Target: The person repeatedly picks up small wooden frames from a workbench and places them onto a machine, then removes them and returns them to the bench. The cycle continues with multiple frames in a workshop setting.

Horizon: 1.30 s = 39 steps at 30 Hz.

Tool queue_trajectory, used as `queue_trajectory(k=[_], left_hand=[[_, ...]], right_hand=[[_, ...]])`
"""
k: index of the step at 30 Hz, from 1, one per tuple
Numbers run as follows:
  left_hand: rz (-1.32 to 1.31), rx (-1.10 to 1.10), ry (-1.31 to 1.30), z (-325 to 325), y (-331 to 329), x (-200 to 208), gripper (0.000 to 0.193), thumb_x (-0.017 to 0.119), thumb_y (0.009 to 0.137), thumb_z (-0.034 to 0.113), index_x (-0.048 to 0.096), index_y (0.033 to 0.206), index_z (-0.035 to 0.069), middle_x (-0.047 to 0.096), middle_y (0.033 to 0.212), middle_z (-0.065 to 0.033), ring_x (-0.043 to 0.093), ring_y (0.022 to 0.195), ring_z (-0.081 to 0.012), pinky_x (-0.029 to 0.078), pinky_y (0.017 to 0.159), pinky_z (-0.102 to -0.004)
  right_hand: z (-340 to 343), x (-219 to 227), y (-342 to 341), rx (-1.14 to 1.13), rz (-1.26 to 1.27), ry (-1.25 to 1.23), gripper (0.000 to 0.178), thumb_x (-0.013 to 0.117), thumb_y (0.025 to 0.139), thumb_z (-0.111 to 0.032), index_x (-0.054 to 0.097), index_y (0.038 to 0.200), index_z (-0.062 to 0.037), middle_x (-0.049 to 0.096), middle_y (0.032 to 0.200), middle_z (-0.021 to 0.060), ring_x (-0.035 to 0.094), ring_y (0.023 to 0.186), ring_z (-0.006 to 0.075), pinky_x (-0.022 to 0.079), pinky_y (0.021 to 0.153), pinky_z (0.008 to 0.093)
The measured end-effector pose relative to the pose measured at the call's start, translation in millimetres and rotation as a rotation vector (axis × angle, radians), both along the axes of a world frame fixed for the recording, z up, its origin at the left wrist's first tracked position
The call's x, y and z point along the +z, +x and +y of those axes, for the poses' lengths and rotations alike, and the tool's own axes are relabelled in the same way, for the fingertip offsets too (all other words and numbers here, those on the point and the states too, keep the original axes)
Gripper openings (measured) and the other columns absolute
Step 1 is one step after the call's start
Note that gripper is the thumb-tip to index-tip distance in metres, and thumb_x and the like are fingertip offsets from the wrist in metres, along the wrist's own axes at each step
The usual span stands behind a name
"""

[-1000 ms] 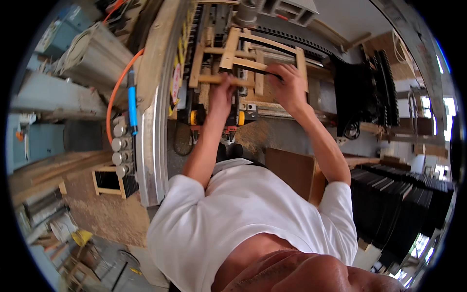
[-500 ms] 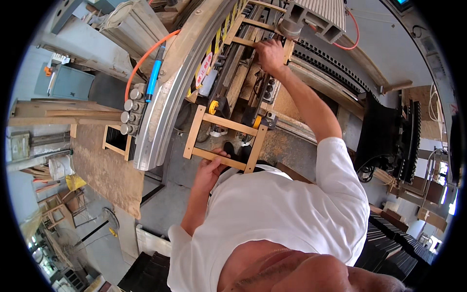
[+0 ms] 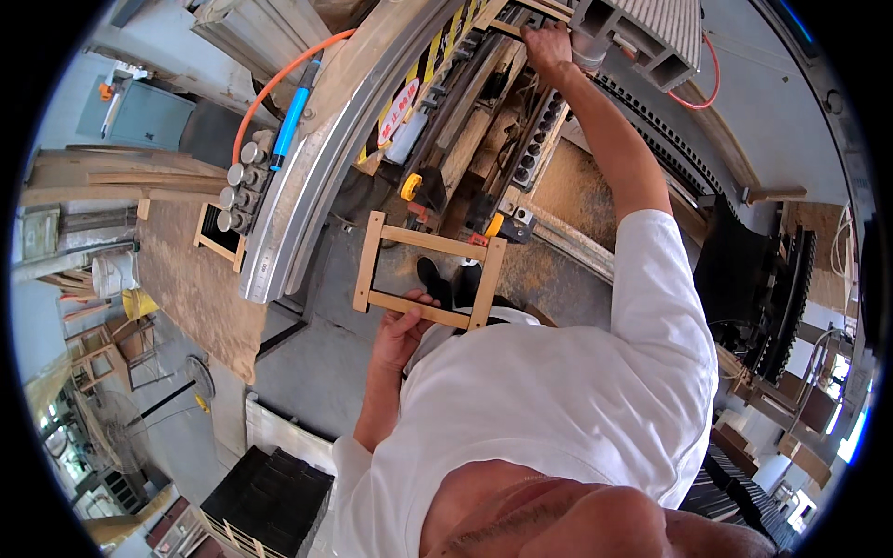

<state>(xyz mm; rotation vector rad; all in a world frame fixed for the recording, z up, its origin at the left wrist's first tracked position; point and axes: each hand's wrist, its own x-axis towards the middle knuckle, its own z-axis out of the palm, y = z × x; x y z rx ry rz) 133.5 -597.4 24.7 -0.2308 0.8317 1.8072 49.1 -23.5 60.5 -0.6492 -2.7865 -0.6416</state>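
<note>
My left hand is closed round the near rail of a small light-wood frame, thumb on top. Two side pieces and two crossbars make up this frame, held in front of my waist over the floor. Stretched far forward, my right hand is closed at the near bar of a second wooden frame, which lies on the machine rails. Most of that second frame is cut off by the picture's top edge. My right fingertips are partly hidden behind the knuckles.
A ribbed metal beam hangs close beside my right hand. Left of the rails runs a long metal guard with yellow-black striping. Yellow knobs stand at the machine's near end. Sawdust covers the right bed; a board-topped table stands left.
My right hand has moved farther forward, and the frame on the rails has slid away with it. My left hand still holds the near frame, now apart from the machine's near end.
</note>
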Motion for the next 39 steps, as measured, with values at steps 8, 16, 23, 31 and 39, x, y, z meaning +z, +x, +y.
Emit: queue_trajectory(k=[8,16,23,31,39], left_hand=[[-0.030,0.099,0.036,-34.7,-0.1,-25.5,0.031,0.064,0.087,0.002,0.060,0.117,0.004,0.063,0.111,-0.0082,0.060,0.112,-0.0268,0.052,0.096,-0.0409],[0.017,0.295,-0.027,-84.7,-18.7,-50.8,0.029,0.065,0.087,0.004,0.062,0.115,0.005,0.064,0.113,-0.0070,0.059,0.112,-0.0262,0.051,0.098,-0.0381],[0.083,0.443,-0.184,-132.7,-32.6,-80.0,0.035,0.068,0.086,0.007,0.058,0.119,0.003,0.064,0.113,-0.0070,0.060,0.110,-0.0239,0.052,0.095,-0.0358],[0.370,0.493,-0.459,-192.9,-68.1,-78.3,0.059,0.069,0.087,0.014,0.040,0.136,-0.003,0.060,0.119,-0.0103,0.059,0.100,-0.0169,0.049,0.084,-0.0294],[0.553,0.575,-0.445,-211.8,-192.5,-48.4,0.040,0.062,0.093,0.015,0.049,0.127,0.000,0.060,0.112,-0.0074,0.059,0.101,-0.0180,0.051,0.084,-0.0324]], right_hand=[[-17.5,15.5,-3.5,-0.022,-0.199,-0.016,0.034,0.067,0.079,-0.018,0.057,0.110,-0.0102,0.059,0.100,0.0150,0.057,0.100,0.0322,0.042,0.087,0.0449],[-37.0,45.1,-22.9,-0.173,-0.302,-0.265,0.051,0.079,0.069,-0.015,0.059,0.114,-0.0028,0.059,0.113,0.0195,0.056,0.110,0.0362,0.045,0.094,0.0461],[3.5,-0.4,-24.0,-0.037,-0.088,0.022,0.011,0.057,0.088,-0.008,0.064,0.092,-0.0146,0.065,0.076,0.0101,0.063,0.080,0.0318,0.042,0.081,0.0499],[13.2,5.1,-25.0,-0.154,-0.129,-0.172,0.018,0.052,0.088,-0.009,0.065,0.101,-0.0111,0.067,0.094,0.0154,0.064,0.095,0.0357,0.048,0.085,0.0496],[-99.2,86.8,52.0,0.172,0.521,-0.513,0.027,0.060,0.092,-0.022,0.066,0.115,-0.0096,0.068,0.109,0.0102,0.065,0.097,0.0245,0.050,0.083,0.0354]])
